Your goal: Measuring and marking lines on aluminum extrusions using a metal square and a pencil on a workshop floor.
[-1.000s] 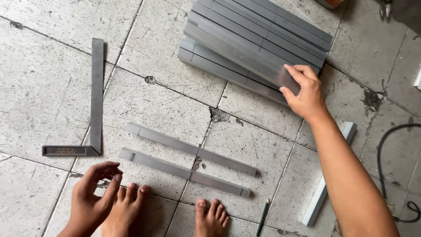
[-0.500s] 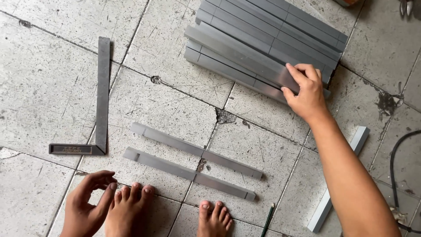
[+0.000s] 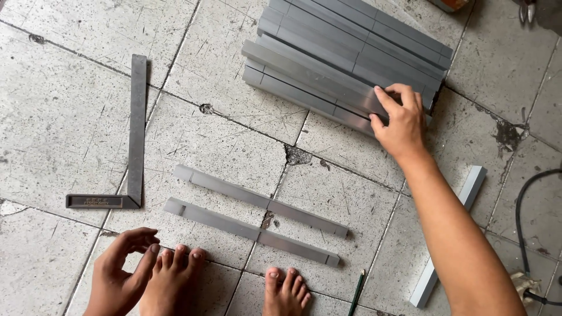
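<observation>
My right hand (image 3: 400, 120) grips the near end of the top grey metal bar (image 3: 313, 76) on a stack of grey bars (image 3: 357, 52) at the upper middle of the floor. My left hand (image 3: 120, 272) rests at the bottom left beside my bare left foot (image 3: 172, 281), fingers spread and holding nothing. Two long grey bars (image 3: 257, 213) lie side by side on the tiles in front of my feet.
A steel try square (image 3: 133, 140) lies at the left. A pale bar (image 3: 451, 234) lies at the right, under my forearm. A pencil (image 3: 357, 292) sits near my right foot (image 3: 285, 292). A black cable (image 3: 521, 222) curves along the right edge.
My right hand has stayed on the end of the top bar of the stack. My left hand shifted slightly beside my foot. The view has drifted a little.
</observation>
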